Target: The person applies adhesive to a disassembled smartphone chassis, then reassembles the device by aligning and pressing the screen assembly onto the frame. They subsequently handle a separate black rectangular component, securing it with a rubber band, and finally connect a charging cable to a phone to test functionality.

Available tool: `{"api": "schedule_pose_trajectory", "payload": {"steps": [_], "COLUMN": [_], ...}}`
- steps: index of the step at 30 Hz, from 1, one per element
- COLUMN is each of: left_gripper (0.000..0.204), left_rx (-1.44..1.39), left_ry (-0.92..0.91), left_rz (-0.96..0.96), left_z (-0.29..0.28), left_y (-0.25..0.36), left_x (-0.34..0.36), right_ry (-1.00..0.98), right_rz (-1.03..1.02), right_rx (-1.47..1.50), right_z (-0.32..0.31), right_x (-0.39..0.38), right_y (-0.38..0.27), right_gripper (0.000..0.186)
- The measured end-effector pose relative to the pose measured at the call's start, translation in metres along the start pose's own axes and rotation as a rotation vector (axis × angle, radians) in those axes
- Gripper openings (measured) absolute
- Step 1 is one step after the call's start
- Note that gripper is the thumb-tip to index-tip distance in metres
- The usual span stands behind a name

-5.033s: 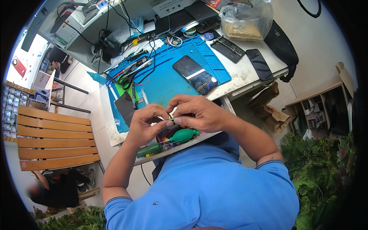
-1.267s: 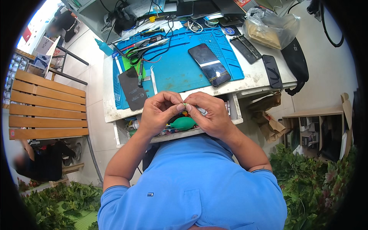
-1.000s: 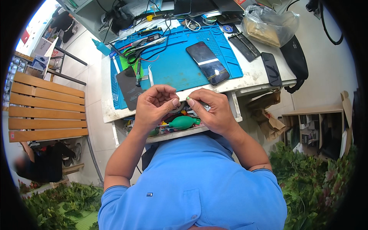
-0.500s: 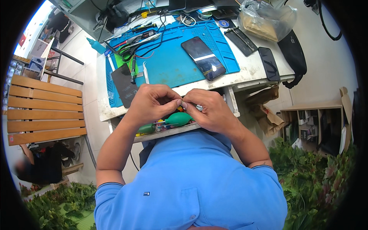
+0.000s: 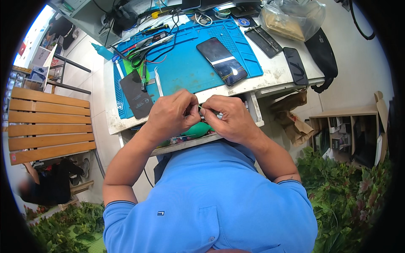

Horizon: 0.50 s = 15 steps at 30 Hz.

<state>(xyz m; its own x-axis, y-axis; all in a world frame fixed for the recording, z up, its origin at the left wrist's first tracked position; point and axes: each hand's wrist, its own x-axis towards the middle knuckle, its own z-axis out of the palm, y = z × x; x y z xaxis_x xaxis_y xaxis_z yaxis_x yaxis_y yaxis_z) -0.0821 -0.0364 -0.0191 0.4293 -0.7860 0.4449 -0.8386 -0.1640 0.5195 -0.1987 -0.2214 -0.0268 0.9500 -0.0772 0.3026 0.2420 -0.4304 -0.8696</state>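
A worn white worktop carries a flat blue rectangular repair mat, with bare room at its centre. Past the worktop's near edge juts an open white drawer. Over it, the left hand curls, its grip untellable, and the right hand pinches. A glossy black slab phone lies toward the mat's right edge; in the drawer sits a green rubber bulb. Between the fingertips, just beyond that near edge, is a tiny green sliver
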Motion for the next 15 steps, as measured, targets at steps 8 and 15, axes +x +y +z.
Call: {"api": "schedule_pose_trajectory", "payload": {"steps": [8, 15], "left_gripper": [0.016, 0.012], "left_rx": [-0.061, -0.4], "left_ry": [0.08, 0.006], "left_rz": [-0.028, -0.164], "left_z": [0.001, -0.006], "left_y": [-0.012, -0.006], "left_x": [0.004, 0.003], "right_ry": [0.088, 0.115], "right_rz": [0.0, 0.005], "right_rx": [0.065, 0.105], "right_z": [0.006, 0.001], "right_x": [0.0, 0.0], "right_y": [0.003, 0.001], "right_gripper": [0.01, 0.011]}}
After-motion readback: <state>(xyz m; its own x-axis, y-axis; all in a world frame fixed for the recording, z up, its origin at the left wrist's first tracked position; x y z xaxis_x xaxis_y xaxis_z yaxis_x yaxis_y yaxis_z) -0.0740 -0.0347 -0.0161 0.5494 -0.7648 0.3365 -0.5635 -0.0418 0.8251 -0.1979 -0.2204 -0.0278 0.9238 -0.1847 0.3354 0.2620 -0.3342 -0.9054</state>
